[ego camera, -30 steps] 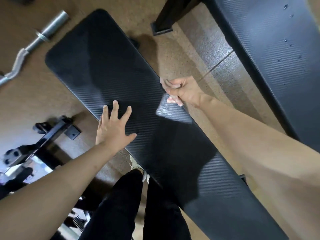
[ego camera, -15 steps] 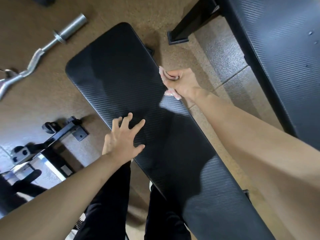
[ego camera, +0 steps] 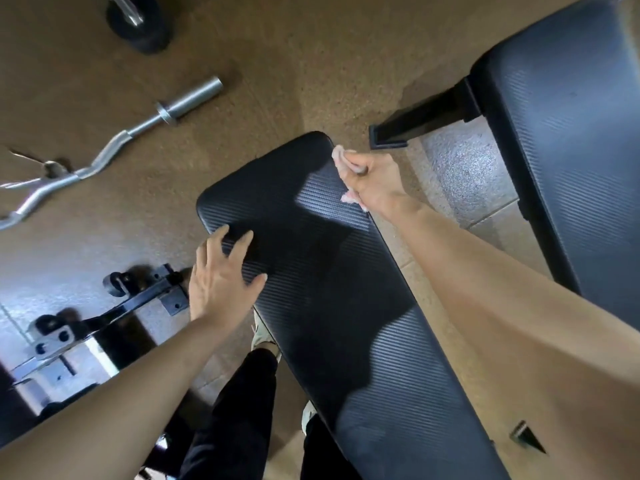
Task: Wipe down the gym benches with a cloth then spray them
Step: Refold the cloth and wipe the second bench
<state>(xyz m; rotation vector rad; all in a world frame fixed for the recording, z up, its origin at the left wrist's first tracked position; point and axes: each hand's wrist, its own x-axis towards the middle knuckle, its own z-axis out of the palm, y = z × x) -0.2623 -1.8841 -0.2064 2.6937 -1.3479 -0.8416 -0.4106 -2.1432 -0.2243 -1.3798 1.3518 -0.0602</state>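
Observation:
A long black ribbed gym bench (ego camera: 332, 306) runs from the bottom right up to the centre. My right hand (ego camera: 372, 183) is closed around a small pale pink cloth (ego camera: 341, 161) and presses it on the bench's far right corner. My left hand (ego camera: 221, 275) lies flat with fingers spread on the bench's left edge, holding nothing. A second black bench (ego camera: 575, 150) stands at the upper right, with its black foot (ego camera: 408, 128) on the floor. No spray bottle is in view.
A curled chrome barbell (ego camera: 138, 133) lies on the brown floor at the upper left, and a black weight plate (ego camera: 142, 26) sits at the top. Black metal frame parts with wheels (ego camera: 138, 292) stand at the left. My dark-trousered legs (ego camera: 242, 417) are beside the bench.
My right hand has slid the cloth along the right edge to the far corner of the bench. My left hand has shifted forward along the left edge.

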